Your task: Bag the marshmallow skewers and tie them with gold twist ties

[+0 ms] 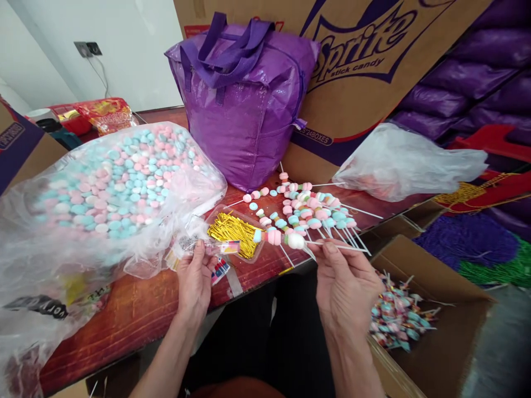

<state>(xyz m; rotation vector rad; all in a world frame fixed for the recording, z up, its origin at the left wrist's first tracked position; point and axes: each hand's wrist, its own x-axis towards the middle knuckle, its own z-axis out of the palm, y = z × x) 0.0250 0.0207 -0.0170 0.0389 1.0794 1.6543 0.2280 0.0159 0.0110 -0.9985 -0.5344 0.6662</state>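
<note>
My right hand (340, 276) pinches the white stick of a marshmallow skewer (274, 237), which points left with pink, blue, green and white pieces on it. Between the fingers of my left hand (197, 276) is a small clear printed plastic wrapper (219, 247). The skewer's far end is close to the wrapper; whether it is inside, I cannot tell. Behind them sits a clear tray of gold twist ties (234, 232), partly covered by the wrapper. A pile of marshmallow skewers (315, 210) lies on the table just beyond my right hand.
A large clear bag of pastel marshmallows (120, 182) fills the table's left side. A purple tote bag (244, 105) and a Sprite carton (348, 83) stand behind. A white plastic bag (402, 160) lies right. Below the table's right edge, an open box (448, 331) holds wrapped skewers (400, 315).
</note>
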